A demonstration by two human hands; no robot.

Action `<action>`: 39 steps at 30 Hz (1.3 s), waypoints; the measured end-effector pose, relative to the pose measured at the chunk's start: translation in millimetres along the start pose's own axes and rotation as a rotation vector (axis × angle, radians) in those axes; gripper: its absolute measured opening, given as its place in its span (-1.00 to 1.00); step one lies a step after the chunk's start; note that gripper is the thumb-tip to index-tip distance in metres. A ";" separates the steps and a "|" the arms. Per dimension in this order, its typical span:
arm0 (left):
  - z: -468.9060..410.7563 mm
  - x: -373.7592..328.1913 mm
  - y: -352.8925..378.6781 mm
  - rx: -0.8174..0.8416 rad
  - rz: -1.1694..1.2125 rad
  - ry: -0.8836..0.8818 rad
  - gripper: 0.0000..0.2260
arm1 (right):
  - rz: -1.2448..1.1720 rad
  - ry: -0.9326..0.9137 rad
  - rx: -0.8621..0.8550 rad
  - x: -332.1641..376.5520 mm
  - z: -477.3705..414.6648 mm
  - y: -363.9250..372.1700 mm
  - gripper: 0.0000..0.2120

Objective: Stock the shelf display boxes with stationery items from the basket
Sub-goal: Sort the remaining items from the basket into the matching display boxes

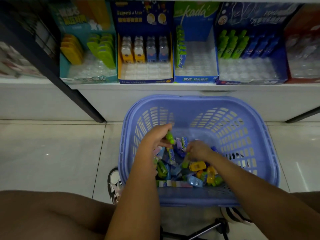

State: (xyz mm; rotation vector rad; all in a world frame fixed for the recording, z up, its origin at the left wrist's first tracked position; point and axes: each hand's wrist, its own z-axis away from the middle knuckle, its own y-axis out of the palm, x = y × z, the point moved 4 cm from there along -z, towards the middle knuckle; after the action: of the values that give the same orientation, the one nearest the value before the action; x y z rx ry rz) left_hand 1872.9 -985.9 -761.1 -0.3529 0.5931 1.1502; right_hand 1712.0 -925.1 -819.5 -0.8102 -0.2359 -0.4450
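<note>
Along the shelf (155, 87), a row of partly filled display boxes (146, 81). Below, on the tiled floor, a purple basket (190, 99) with loose stationery items (197, 166) heaped at its near end. Inside it, both hands: left hand (154, 139) gripping a green item (170, 138) just above the heap; right hand (199, 150) curled down into the heap, hold impossible to tell.

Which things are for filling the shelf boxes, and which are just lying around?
For the job: blue basket, wrapped stationery inside it, green item in the left hand, display boxes.
Just around: black stand legs on the floor, black shelf post.
</note>
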 end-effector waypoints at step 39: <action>91.6 -124.7 2.7 -0.168 0.232 1.009 -0.82 | -1.151 -0.460 -0.525 118.8 96.3 -222.8 -0.71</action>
State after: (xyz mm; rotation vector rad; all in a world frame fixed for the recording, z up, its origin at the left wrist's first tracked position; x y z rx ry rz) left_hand 1858.8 -1027.5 -612.6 -1.0536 1.4449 1.2018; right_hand 1709.0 -1023.1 -567.7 -1.2450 -1.0676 -1.4405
